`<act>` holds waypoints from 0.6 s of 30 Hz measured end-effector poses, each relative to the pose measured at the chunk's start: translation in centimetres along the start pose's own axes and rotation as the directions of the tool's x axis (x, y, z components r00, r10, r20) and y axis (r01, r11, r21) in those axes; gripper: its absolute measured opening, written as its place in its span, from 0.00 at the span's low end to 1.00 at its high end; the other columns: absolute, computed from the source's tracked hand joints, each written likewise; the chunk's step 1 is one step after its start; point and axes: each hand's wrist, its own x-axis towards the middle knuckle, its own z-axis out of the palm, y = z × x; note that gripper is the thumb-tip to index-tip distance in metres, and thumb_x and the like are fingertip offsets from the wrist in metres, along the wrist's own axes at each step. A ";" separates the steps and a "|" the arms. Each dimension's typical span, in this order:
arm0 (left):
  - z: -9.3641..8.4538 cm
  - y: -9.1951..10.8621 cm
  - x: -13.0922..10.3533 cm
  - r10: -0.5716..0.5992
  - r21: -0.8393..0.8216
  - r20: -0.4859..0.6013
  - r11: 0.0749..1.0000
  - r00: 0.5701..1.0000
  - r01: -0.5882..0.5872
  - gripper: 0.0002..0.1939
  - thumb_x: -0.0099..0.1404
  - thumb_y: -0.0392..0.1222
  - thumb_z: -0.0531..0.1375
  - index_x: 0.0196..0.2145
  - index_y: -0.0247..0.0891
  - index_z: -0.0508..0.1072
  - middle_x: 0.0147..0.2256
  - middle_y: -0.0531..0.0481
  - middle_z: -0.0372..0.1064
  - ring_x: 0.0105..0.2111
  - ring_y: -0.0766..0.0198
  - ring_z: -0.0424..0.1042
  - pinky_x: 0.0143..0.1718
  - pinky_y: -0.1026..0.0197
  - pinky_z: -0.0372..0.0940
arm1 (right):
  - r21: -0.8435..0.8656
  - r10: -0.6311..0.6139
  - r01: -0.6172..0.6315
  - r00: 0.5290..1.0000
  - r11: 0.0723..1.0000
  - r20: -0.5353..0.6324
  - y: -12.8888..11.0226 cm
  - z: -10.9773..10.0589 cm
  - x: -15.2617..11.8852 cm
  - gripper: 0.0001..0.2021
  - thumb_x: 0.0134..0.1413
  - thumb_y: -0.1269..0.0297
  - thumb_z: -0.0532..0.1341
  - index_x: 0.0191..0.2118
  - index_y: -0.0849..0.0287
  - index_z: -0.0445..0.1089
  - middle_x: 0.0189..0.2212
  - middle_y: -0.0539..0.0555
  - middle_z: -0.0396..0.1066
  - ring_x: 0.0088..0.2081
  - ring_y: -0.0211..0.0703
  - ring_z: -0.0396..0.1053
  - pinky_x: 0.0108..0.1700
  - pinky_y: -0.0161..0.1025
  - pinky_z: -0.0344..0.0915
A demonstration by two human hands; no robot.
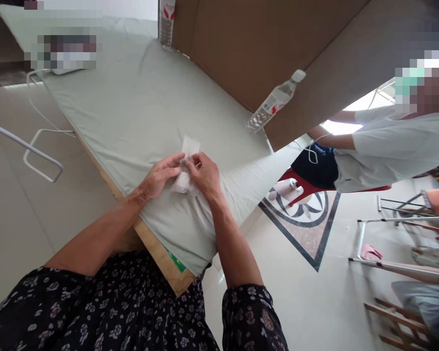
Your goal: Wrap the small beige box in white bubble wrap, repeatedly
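A small bundle in whitish, see-through wrapping (183, 182) lies on the pale green cloth (131, 117), near the table corner in front of me. Its loose upper end sticks up beyond my fingertips. My left hand (161, 176) pinches the wrapping from the left, thumb and fingers close together. From the right, my right hand (206, 174) grips it with bent fingers and the thumb against it. What the wrapping contains, if anything, I cannot make out.
A clear water bottle (274, 103) stands by a large brown cardboard panel (234, 48); another bottle (167, 24) is farther back. White cables (44, 156) hang at left. A person in a white shirt (384, 146) sits at right. Wooden edging (157, 253) runs along the table.
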 end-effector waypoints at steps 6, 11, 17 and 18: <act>-0.4 -0.1 0.3 0.055 0.042 -0.142 0.998 0.988 -0.049 0.26 0.53 0.52 0.68 0.49 0.38 0.77 0.46 0.41 0.77 0.48 0.53 0.76 0.53 0.49 0.70 | 0.480 0.219 -0.109 0.959 0.870 -0.179 3.2 -0.8 0.8 0.12 0.54 0.51 0.61 0.32 0.55 0.67 0.25 0.46 0.69 0.28 0.36 0.66 0.36 0.37 0.67; 0.1 0.5 -0.5 0.277 0.530 -0.232 0.840 0.932 -0.117 0.20 0.56 0.55 0.68 0.42 0.39 0.76 0.50 0.42 0.71 0.45 0.57 0.72 0.48 0.53 0.71 | 0.550 0.275 -0.141 0.947 0.823 -0.168 3.8 -1.0 0.1 0.13 0.52 0.50 0.63 0.33 0.55 0.67 0.26 0.46 0.70 0.26 0.35 0.66 0.32 0.36 0.66; 1.1 1.5 -0.1 0.306 0.781 -0.198 0.623 0.931 -0.039 0.22 0.50 0.54 0.72 0.40 0.41 0.76 0.41 0.48 0.70 0.35 0.59 0.69 0.42 0.54 0.70 | 0.509 0.258 -0.141 0.952 0.849 -0.166 3.9 -0.5 0.0 0.15 0.52 0.47 0.62 0.35 0.54 0.67 0.26 0.46 0.70 0.26 0.35 0.67 0.32 0.35 0.65; 1.2 1.6 0.3 0.291 0.794 -0.186 0.607 0.938 -0.031 0.21 0.49 0.53 0.73 0.38 0.42 0.76 0.38 0.48 0.70 0.34 0.59 0.69 0.42 0.54 0.69 | 0.496 0.253 -0.137 0.952 0.857 -0.174 4.0 -0.6 0.0 0.15 0.52 0.47 0.62 0.35 0.54 0.67 0.26 0.46 0.70 0.26 0.35 0.67 0.32 0.36 0.65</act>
